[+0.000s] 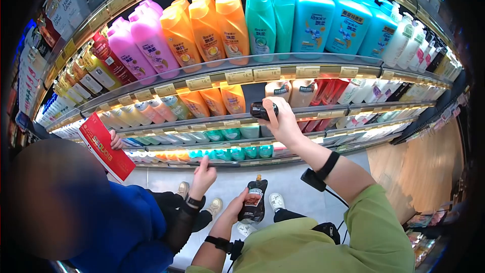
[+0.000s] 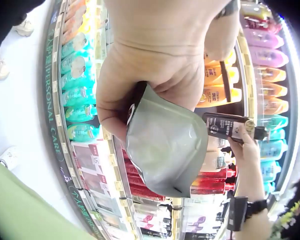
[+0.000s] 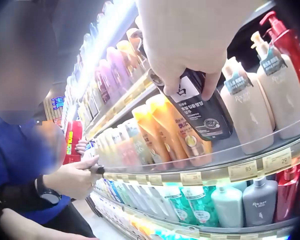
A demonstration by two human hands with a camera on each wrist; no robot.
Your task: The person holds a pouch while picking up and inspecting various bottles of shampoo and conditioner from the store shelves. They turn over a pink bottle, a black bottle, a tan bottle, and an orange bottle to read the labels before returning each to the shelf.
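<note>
Right hand point(image 1: 284, 124) clamped round a dark bottle point(image 3: 210, 112), tilted, between orange bottles point(image 3: 157, 132) and beige pump bottles point(image 3: 245, 110); from where I stand, shelf contact seems unclear. Left hand point(image 1: 234, 208) grips a dark pouch point(image 1: 254, 200), well below the bottle.

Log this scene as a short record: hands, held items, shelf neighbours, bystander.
left hand: holds a dark Heinz-labelled pouch
right hand: grips a black bottle
black bottle pose: tilted, at a shelf gap between orange bottles and beige pump bottles; base contact unclear
shelf above: pink-purple bottles, green bottles and blue pump bottles, among others
bystander: person in blue; nearby, a red package with a hand at its edge
</note>
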